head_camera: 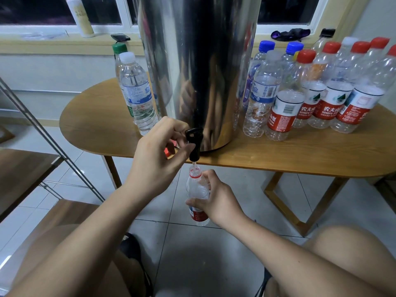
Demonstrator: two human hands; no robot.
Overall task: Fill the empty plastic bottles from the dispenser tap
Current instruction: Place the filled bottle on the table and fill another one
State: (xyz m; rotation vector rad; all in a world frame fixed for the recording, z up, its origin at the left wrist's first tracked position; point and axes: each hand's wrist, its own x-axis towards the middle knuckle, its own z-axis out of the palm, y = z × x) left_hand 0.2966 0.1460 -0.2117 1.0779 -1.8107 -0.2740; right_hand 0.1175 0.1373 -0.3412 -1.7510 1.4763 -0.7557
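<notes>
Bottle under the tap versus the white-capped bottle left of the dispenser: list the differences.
The bottle under the tap is uncapped; the white-capped bottle is closed. The bottle under the tap is held in the right hand; the white-capped bottle stands on the table. The bottle under the tap has a red label, the white-capped bottle a blue one. Both are clear plastic.
</notes>
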